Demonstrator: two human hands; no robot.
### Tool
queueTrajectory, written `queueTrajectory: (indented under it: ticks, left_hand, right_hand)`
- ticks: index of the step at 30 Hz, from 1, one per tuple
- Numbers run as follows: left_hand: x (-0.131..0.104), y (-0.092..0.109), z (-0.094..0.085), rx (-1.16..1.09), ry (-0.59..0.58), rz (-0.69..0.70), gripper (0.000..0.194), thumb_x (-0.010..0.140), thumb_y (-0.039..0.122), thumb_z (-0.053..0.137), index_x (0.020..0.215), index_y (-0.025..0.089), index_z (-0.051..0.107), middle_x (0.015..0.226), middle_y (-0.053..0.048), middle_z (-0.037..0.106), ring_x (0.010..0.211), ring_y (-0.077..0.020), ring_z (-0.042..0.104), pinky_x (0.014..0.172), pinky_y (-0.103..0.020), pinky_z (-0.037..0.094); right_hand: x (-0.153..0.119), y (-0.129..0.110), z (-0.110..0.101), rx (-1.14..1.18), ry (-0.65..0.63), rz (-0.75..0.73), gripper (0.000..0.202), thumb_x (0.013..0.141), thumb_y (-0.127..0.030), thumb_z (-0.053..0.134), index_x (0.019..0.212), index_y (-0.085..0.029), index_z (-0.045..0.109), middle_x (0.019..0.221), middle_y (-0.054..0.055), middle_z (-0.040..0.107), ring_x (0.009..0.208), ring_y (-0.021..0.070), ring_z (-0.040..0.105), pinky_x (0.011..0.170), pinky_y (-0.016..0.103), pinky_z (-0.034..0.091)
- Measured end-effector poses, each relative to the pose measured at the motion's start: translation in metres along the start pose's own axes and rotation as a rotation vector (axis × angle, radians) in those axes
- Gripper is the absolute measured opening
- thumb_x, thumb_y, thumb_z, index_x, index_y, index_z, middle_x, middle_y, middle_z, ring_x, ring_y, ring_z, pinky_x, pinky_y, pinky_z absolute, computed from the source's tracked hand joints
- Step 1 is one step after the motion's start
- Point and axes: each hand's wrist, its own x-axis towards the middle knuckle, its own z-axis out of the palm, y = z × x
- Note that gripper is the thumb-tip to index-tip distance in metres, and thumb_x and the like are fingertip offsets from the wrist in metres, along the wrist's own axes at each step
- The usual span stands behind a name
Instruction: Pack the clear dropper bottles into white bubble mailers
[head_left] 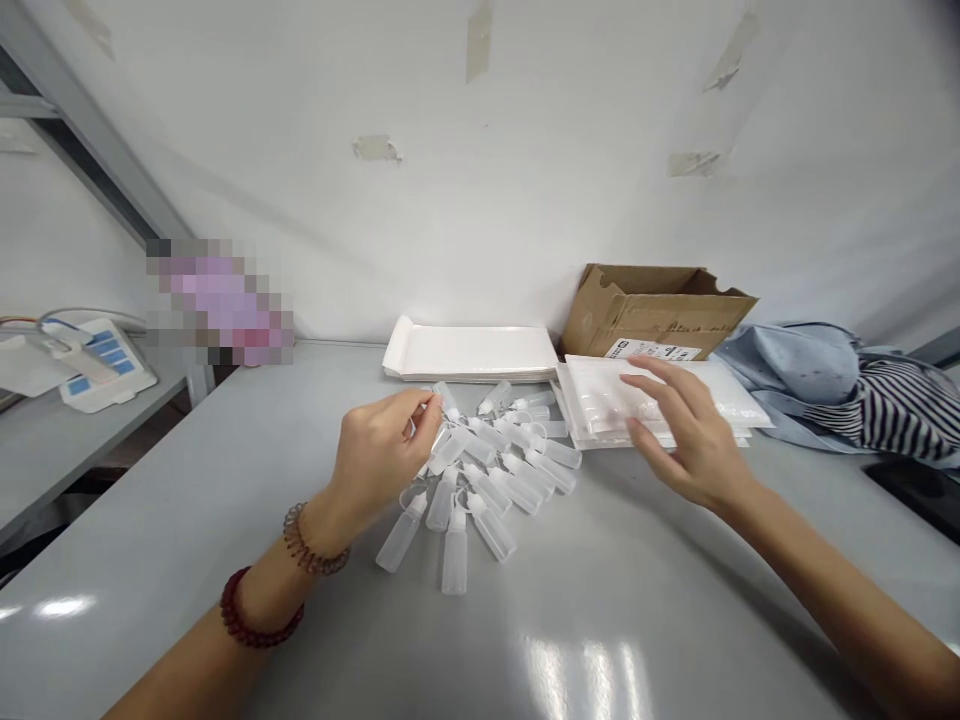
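Observation:
Several small translucent bottles (454, 555) lie in a loose pile on the grey table (330, 640). My left hand (386, 445) is over the pile's left side, thumb and fingers pinched together near a bottle at the back; whatever they hold, if anything, is hidden. My right hand (686, 430) hovers with fingers apart at the front edge of a stack of white plastic packets (600, 385), holding nothing. Behind the bottles, a stack of flat white envelopes (480, 350) rests against the wall.
An open cardboard box (660, 310) stands behind the packets. Blue and striped cloth (802, 380) lies at the right, with a dark phone-like object (915, 495) before it. A white device with blue labels (109, 365) sits on another surface at the left.

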Motion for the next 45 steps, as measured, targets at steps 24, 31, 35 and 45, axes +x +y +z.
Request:
queueTrajectory:
  ticks: [24, 31, 35, 45]
  left_hand:
    - [0.014, -0.021, -0.01, -0.034, 0.098, -0.297, 0.021, 0.082, 0.028, 0.057, 0.069, 0.015, 0.067, 0.053, 0.003, 0.059, 0.046, -0.0082, 0.049, 0.049, -0.02, 0.038]
    - [0.013, -0.025, -0.008, 0.011, 0.118, -0.207, 0.022, 0.082, 0.028, 0.056, 0.067, 0.016, 0.065, 0.049, 0.003, 0.057, 0.045, -0.0093, 0.048, 0.05, -0.022, 0.038]
    - [0.012, -0.023, -0.009, 0.029, 0.104, -0.142, 0.021, 0.084, 0.027, 0.054, 0.068, 0.017, 0.064, 0.05, 0.003, 0.056, 0.045, -0.0095, 0.048, 0.049, -0.022, 0.038]
    - [0.012, -0.021, -0.012, 0.018, 0.098, -0.169, 0.022, 0.085, 0.029, 0.052, 0.067, 0.02, 0.061, 0.05, 0.003, 0.057, 0.044, -0.0119, 0.049, 0.049, -0.025, 0.038]
  right_hand:
    - [0.178, -0.036, 0.078, -0.123, -0.88, -0.021, 0.035, 0.083, -0.019, 0.062, 0.118, -0.019, 0.062, 0.114, 0.014, 0.062, 0.094, 0.0268, 0.064, 0.066, 0.032, 0.047]
    - [0.168, -0.034, 0.08, -0.124, -0.824, -0.086, 0.041, 0.083, -0.041, 0.063, 0.112, -0.013, 0.066, 0.107, 0.017, 0.064, 0.095, 0.031, 0.062, 0.071, 0.036, 0.045]
    - [0.167, -0.034, 0.088, -0.12, -0.792, -0.114, 0.032, 0.086, -0.034, 0.06, 0.113, -0.018, 0.066, 0.105, 0.015, 0.065, 0.095, 0.0279, 0.063, 0.07, 0.033, 0.044]
    - [0.162, -0.047, 0.083, -0.236, -0.774, -0.188, 0.019, 0.088, -0.017, 0.053, 0.1, -0.011, 0.067, 0.099, 0.015, 0.067, 0.089, 0.0247, 0.065, 0.072, 0.034, 0.045]
